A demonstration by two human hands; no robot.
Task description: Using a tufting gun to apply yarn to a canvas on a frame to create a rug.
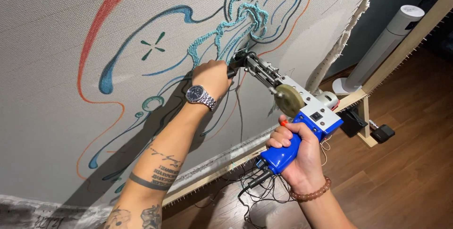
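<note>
A pale backing cloth (56,130) stretched on a wooden frame (406,45) fills the upper left of the frame, marked with coloured outlines and a patch of teal tufted yarn (245,14). At centre, the left hand (212,78) closes around the front handle of the tufting gun (302,111). Lower right of centre, the right hand (295,156) grips its blue pistol grip. The gun looks rigid and fairly heavy, best held at both handles.

Bright, even indoor light from upper right, soft arm shadow on cloth (56,30), dim upper-right corner, sharp focus, slight wide-angle tilt.
</note>
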